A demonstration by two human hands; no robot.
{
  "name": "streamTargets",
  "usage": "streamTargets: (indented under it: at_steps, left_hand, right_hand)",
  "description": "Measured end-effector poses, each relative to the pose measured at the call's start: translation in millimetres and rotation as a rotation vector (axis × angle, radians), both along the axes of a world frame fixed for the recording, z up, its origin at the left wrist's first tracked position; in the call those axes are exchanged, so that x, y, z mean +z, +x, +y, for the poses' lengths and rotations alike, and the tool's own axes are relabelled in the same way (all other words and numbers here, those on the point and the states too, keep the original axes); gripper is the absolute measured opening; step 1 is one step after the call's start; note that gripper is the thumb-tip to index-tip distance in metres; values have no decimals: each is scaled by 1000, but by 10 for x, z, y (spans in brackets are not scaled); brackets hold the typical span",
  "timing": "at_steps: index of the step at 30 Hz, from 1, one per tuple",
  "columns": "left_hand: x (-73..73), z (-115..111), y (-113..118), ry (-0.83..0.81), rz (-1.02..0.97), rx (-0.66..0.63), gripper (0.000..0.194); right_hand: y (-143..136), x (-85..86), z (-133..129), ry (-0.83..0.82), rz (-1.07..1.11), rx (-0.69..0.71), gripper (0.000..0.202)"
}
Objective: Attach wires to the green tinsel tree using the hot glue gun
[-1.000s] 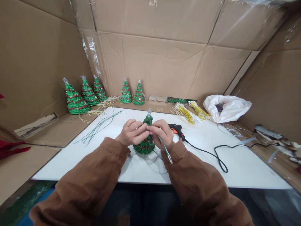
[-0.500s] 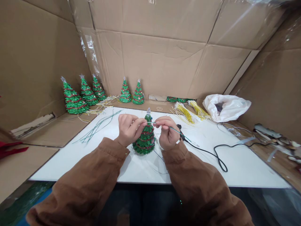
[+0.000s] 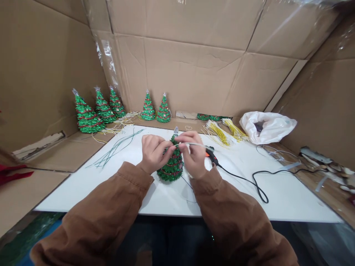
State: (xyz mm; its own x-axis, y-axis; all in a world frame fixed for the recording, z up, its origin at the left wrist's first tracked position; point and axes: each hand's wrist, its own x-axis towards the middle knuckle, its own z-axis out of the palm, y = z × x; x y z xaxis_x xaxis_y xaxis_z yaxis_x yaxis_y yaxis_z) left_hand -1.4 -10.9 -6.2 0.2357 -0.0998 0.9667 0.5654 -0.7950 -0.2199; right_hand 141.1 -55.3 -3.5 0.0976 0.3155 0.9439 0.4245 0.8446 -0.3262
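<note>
A small green Christmas tree point(image 3: 169, 170) with red garland and a clear star on top stands upright on the white board, close behind my hands. My left hand point(image 3: 154, 152) is closed in a pinch on a thin wire point(image 3: 198, 144) in front of the upper tree. Close beside it, my right hand point(image 3: 194, 157) pinches the same wire. The wire's free length sticks out to the right across my right fingers, blurred by motion. The tree's middle is partly hidden by my hands.
Loose green wires point(image 3: 115, 149) lie at left. More trees point(image 3: 88, 118) stand along the cardboard wall. Yellow-and-white wire bundles point(image 3: 219, 133) and a white plastic bag point(image 3: 269, 127) are at back right. A black tool with orange trim point(image 3: 212, 156) trails a cord point(image 3: 257, 184).
My right hand has moved left, up against my left fingertips. The wire's free end has swung up from pointing down-right to nearly level. The tree has stayed in place.
</note>
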Motion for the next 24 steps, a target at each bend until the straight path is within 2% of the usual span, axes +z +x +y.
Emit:
streamTargets:
  at_steps: [1,3,8,11,13,16,18,21,24]
  left_hand:
    - [-1,-7,4,7,16,-2,13]
    - [4,-13,7,16,46,6,14]
    - [35,-14,0,33,63,25,18]
    - [31,-21,2,33,46,28,17]
    - [21,-26,4,27,30,29,17]
    - [12,-28,7,23,6,26,20]
    - [15,-28,10,29,3,13,22]
    - [26,-30,15,21,4,-4,20]
    - [30,-31,19,-5,5,4,20]
  right_hand:
    - [-10,-18,-15,-2,-67,6,17]
    - [-8,-25,-40,20,-52,-23,18]
    - [60,48,-21,72,332,-195,26]
    - [60,40,17,36,413,-197,28]
    - [45,10,31,-2,329,-123,28]
    - [30,-25,25,-25,-6,19,25]
    - [29,-29,12,13,-146,49,20]
    - [37,-22,2,71,-75,-11,21]
    - [44,-19,6,47,24,-68,25]
